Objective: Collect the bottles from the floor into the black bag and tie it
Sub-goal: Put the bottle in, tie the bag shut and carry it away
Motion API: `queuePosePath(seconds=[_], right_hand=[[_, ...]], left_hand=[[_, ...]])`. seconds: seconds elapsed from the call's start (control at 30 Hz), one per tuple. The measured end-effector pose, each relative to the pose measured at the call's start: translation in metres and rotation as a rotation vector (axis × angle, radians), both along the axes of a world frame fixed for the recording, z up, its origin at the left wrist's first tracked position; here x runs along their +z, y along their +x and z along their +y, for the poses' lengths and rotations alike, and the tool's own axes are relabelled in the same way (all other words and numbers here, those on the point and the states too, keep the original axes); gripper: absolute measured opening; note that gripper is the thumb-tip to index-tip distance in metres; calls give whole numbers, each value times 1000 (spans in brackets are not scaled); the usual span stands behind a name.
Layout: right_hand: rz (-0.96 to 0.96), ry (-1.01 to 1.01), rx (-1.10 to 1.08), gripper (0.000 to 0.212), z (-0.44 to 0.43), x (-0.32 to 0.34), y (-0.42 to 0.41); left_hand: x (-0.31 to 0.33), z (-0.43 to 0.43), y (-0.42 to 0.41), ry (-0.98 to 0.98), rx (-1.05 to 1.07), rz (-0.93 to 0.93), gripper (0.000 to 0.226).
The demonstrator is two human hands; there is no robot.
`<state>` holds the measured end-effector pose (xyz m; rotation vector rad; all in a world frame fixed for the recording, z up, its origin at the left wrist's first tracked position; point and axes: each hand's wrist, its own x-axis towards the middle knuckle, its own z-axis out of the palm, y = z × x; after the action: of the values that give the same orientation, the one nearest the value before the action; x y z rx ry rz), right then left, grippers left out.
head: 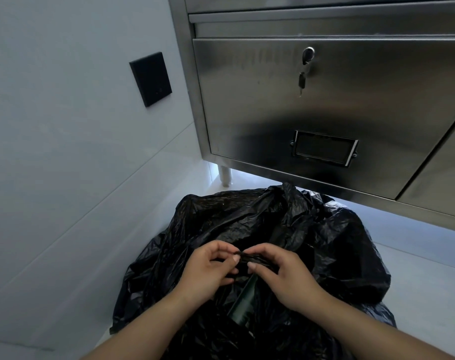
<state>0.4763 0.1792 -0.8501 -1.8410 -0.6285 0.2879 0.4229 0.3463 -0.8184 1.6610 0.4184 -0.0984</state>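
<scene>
Hands: both were low over the black bag (247,224), close together, thumbs nearly meeting.
Left hand (208,271): its fingers (221,249) were curled tight, pinching a twisted strand of the bag's plastic between thumb and forefinger.
Right hand (286,276): its fingers (262,252) were likewise closed narrow on the same twisted strand, just beside the left fingertips.
Strand: a thin gathered rope of black plastic ran between the two sets of fingertips, touching both.
Bag: it lay crumpled on the pale floor (416,268), spreading out past the fingers on every side, its mouth not yet closed below the hands.
Bottle (243,302): a dark green one lay inside the bag, just beneath the fingers and between the two wrists, tilted, its far end hidden under the plastic.
Cabinet (325,113): a steel one stood beyond the fingers, well above the bag, with a key (303,76) hanging in its lock and a label holder (325,148) lower on the door.
Wall plate (151,79): a black square sat on the white wall, far up and left of the left fingers.
</scene>
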Motion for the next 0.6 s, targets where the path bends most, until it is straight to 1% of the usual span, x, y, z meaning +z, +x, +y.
queuePosePath(seconds=[0.2,0.33,0.5,0.6], right_hand=[[20,-21,-20,21,21,-11,10],[41,8,-75,19,42,-19,16],[87,0,-146,18,50,-28,20],[128,-35,-173,17,51,-34,19]], left_hand=[[-10,31,3,92,-80,31,13],[-23,61,18,212,-37,-8,10],[-45,101,41,464,-46,-48,8],[-64,122,56,673,12,-77,14]])
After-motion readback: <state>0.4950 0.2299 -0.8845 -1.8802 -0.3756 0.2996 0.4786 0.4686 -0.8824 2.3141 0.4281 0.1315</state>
